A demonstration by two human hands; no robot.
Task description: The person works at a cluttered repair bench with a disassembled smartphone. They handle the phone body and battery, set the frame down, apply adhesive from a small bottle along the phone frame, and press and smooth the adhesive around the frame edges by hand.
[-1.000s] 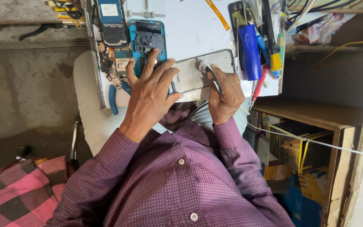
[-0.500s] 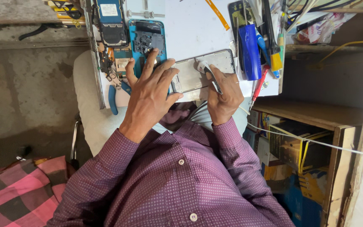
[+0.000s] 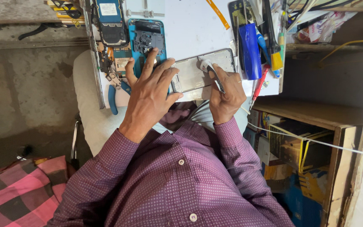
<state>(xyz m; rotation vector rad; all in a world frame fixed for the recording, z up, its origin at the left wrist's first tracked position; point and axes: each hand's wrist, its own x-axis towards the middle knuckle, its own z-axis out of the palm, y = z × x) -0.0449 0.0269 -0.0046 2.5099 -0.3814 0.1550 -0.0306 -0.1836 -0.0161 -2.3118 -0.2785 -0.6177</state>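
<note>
grey and glassy, the phone panel (image 3: 200, 73) lies slantwise at the near edge of your white work board (image 3: 190, 29), one end under your left hand, the other under your right. your left hand (image 3: 150, 92) rests spread over the panel's left end, fingers fanned and nearly flat, the thumb hooked along the panel's near edge so the piece is pinned down rather than gripped in a fist. the forefinger reaches past the panel onto the blue phone body (image 3: 147, 40) that lies open just beyond, its dark inner parts showing.

your right hand (image 3: 227, 94) is curled close, fingers folded in around a slim metal tool (image 3: 213, 75). the tool's pale end sits on the panel's upper right part, and its shaft runs back under your thumb. how hard the tip presses, you cannot tell from here.

to the left of the blue body lies another opened phone (image 3: 111, 21) with small loose parts below it, and blue-handled pliers (image 3: 113, 94) just beside your left wrist. at the board's right edge stands a blue bottle-like container (image 3: 248, 50) among pens and drivers, with a red-handled screwdriver (image 3: 259, 86) near your right knuckles. an orange flat strip (image 3: 218, 13) lies at the far side. your purple dotted shirt (image 3: 177, 176) fills the foreground.
</note>
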